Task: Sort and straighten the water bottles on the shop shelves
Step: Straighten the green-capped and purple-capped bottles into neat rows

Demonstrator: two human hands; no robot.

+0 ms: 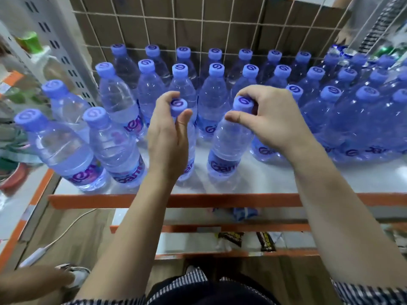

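Head view: pinching two water bottles (229, 146) by the caps (243, 104), left hand (168, 137) and right hand (272, 121) fingers (237, 117); risking topple off shelf (176, 200).

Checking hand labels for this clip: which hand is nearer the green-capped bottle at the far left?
Left. The left hand pinches a blue cap to the right of the green-capped bottle; the right hand, gripping another blue cap, is farther right.

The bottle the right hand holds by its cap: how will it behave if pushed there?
Probably heavy for its size: the bottle looks full. Likely to tip rather than slide, being tall, narrow and gripped at the cap by the right hand.
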